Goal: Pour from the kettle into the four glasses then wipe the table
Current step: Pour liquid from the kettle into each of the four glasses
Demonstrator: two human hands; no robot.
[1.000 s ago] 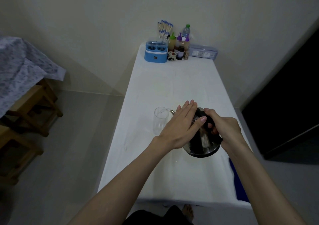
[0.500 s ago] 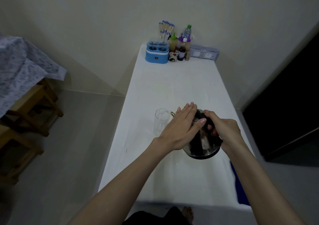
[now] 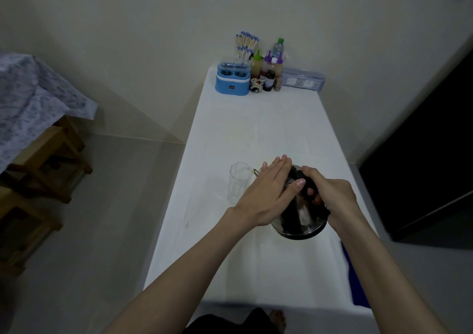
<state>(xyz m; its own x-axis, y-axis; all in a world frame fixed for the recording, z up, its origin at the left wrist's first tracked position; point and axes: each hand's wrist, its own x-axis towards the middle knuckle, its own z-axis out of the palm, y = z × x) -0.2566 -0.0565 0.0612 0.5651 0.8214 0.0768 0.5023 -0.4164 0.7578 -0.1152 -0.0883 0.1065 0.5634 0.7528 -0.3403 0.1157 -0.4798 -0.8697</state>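
A shiny metal kettle [image 3: 299, 221] with a black handle is tilted to the left over the white table [image 3: 256, 128]. My right hand [image 3: 330, 195] grips its black handle. My left hand [image 3: 268, 192] lies flat with fingers together on the kettle's lid. The spout tip [image 3: 255, 171] reaches the rim of a single clear glass [image 3: 238, 182] that stands just left of the kettle. I cannot tell how much liquid the glass holds. Other glasses are not in view.
At the table's far end stand a blue container [image 3: 233, 80], chopsticks [image 3: 245, 44], sauce bottles [image 3: 268, 72] and a clear box [image 3: 303, 80]. A blue cloth [image 3: 354, 277] hangs at the near right edge. Wooden stools [image 3: 43, 159] and a patterned cloth stand left.
Both hands and the kettle stay almost in place, tilted at the glass. The view has shifted only slightly.
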